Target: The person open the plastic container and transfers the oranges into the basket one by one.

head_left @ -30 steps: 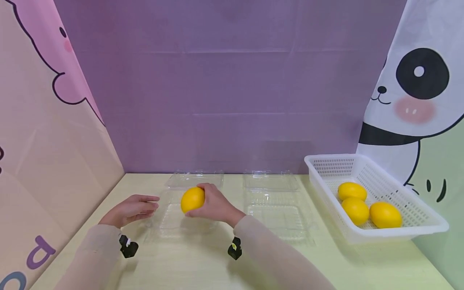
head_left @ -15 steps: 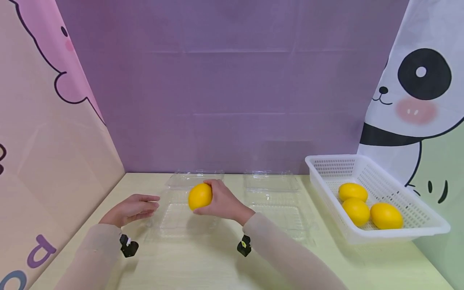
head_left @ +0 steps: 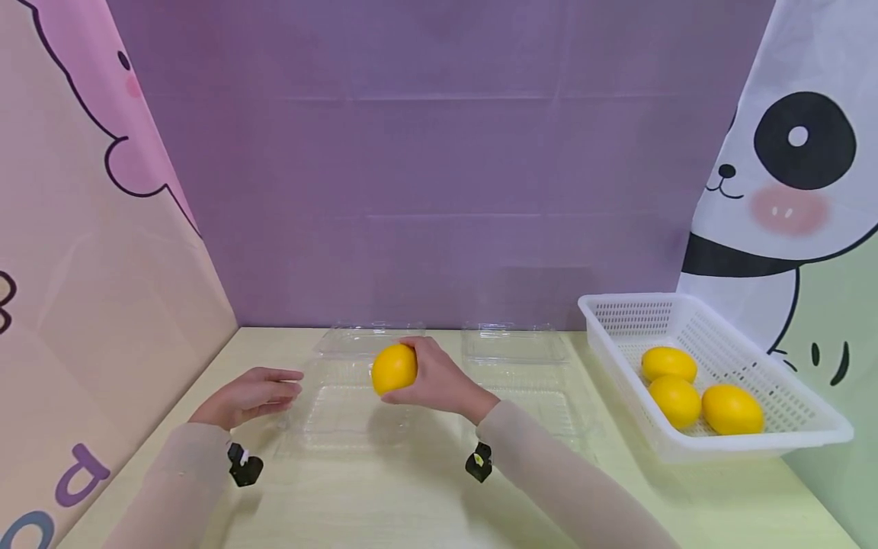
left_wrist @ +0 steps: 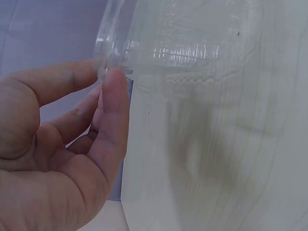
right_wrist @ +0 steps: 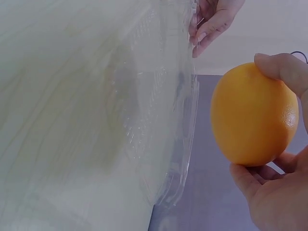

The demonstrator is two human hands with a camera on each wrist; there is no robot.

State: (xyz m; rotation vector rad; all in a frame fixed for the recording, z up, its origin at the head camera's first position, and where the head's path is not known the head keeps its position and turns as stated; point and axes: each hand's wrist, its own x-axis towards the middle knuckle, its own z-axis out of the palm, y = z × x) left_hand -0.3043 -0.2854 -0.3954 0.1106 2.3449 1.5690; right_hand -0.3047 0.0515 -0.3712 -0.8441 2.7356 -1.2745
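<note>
My right hand [head_left: 439, 381] grips a smooth yellow lemon [head_left: 394, 370], holding it raised over the near part of the left clear plastic clamshell box [head_left: 343, 438]. In the right wrist view, the thumb and fingers press the lemon [right_wrist: 252, 118] from opposite sides. My left hand [head_left: 250, 396] stays at that box's left edge, fingers relaxed and nearly straight. The left wrist view puts its fingertips [left_wrist: 115, 79] right at the box's clear rim [left_wrist: 113, 41]. Both clamshell boxes stand with their lids folded back; a second clear box [head_left: 542, 415] is partly behind my right hand and sleeve.
A white slotted basket [head_left: 789, 438] at the right of the pale wooden table [head_left: 384, 503] holds three lemons [head_left: 732, 409]. A purple cloth backdrop [head_left: 439, 168] hangs behind, with printed cloth panels at both sides.
My right hand has moved rightward and slightly up with the lemon, across the left box. My left hand has stayed in place, as have the basket and boxes.
</note>
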